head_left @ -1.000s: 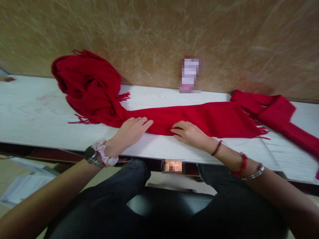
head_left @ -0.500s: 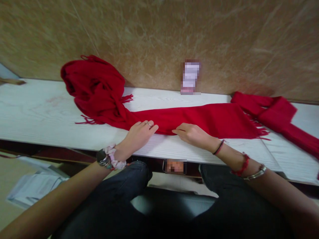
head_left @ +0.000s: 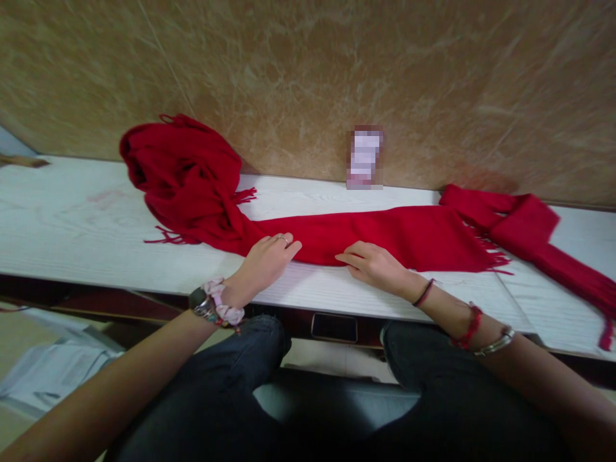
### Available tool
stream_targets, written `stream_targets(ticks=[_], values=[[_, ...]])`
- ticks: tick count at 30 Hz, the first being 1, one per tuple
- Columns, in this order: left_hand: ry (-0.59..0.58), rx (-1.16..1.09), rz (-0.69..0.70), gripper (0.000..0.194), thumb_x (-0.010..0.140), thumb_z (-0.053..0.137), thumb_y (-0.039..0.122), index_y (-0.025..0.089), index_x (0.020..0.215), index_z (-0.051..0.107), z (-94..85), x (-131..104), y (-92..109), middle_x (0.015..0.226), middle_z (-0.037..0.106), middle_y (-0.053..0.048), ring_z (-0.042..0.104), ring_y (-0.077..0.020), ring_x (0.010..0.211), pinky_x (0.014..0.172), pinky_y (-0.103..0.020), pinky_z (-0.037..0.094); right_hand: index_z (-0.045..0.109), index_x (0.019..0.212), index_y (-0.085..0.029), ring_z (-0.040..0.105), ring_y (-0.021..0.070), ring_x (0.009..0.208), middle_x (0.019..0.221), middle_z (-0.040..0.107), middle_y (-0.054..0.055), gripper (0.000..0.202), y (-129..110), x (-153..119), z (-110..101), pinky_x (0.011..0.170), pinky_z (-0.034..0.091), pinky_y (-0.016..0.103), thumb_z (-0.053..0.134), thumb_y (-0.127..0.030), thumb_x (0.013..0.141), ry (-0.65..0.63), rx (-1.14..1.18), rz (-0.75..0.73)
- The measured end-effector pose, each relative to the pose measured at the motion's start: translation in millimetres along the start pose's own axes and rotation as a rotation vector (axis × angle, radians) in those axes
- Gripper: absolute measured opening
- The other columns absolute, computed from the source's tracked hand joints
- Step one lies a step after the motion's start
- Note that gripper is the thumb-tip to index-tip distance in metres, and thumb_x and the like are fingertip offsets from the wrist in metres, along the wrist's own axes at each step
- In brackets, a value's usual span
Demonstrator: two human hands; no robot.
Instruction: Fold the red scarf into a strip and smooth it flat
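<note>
A long red fringed scarf (head_left: pixel 414 237) lies flat across the white table, its fringe toward the right. My left hand (head_left: pixel 272 260), wearing a ring, curls its fingers over the near edge of the scarf, close to the crumpled red pile at the left. Farther right along that same edge, my right hand (head_left: pixel 373 264) pinches the cloth between thumb and fingers. The pile of red scarf fabric (head_left: pixel 185 173) joins the flat strip; folds hide how many pieces are in it. Another folded red scarf (head_left: pixel 524 224) rests at the right, beside the fringe.
A marbled brown panel (head_left: pixel 289 83) rises behind the white table (head_left: pixel 86 224). Against it stands a small blurred item (head_left: pixel 364 157). A phone (head_left: pixel 334 327) lies on a dark ledge below the table's front edge. Papers (head_left: pixel 58 372) are at lower left.
The view has shifted slightly, showing more of the scarf at the right. Both hands stay on the scarf's near edge, almost in the same places.
</note>
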State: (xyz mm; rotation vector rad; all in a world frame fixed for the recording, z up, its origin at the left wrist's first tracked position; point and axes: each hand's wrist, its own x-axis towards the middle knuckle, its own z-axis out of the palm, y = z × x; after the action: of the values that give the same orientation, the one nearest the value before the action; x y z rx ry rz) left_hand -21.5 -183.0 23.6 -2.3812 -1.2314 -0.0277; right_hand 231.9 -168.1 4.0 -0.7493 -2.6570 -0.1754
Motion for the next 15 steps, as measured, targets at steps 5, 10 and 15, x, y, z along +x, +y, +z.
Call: stream_targets(ticks=[5, 10, 15], values=[[0.0, -0.009, 0.035, 0.021, 0.084, 0.041, 0.01, 0.016, 0.092, 0.059, 0.5, 0.4, -0.4, 0.087, 0.059, -0.007, 0.058, -0.0191, 0.079, 0.069, -0.031, 0.046, 0.061, 0.11, -0.013, 0.056, 0.0202, 0.089, 0.097, 0.063, 0.011, 0.034, 1.7, -4.1, -6.9, 0.074, 0.049, 0.032, 0.039, -0.007, 0.085, 0.015, 0.0, 0.0], [-0.072, -0.098, 0.141, 0.024, 0.086, 0.039, 0.008, 0.018, 0.097, 0.059, -1.1, 1.4, -1.0, 0.088, 0.058, -0.006, 0.056, -0.0165, 0.081, 0.066, -0.027, 0.044, 0.066, 0.092, -0.014, 0.056, 0.0171, 0.078, 0.084, 0.064, 0.009, 0.026, 4.1, -6.2, -3.6, 0.068, 0.047, 0.028, 0.04, -0.017, 0.09, 0.032, -0.031, 0.001], [-0.149, -0.144, 0.156, 0.03, 0.087, 0.037, 0.007, 0.019, 0.105, 0.057, -6.3, 3.1, -6.0, 0.092, 0.056, -0.005, 0.055, -0.0154, 0.081, 0.063, -0.024, 0.042, 0.066, 0.084, -0.013, 0.055, 0.0158, 0.071, 0.077, 0.063, 0.008, 0.027, 4.2, -6.1, -0.3, 0.063, 0.045, 0.027, 0.04, -0.018, 0.091, 0.075, -0.049, -0.056]])
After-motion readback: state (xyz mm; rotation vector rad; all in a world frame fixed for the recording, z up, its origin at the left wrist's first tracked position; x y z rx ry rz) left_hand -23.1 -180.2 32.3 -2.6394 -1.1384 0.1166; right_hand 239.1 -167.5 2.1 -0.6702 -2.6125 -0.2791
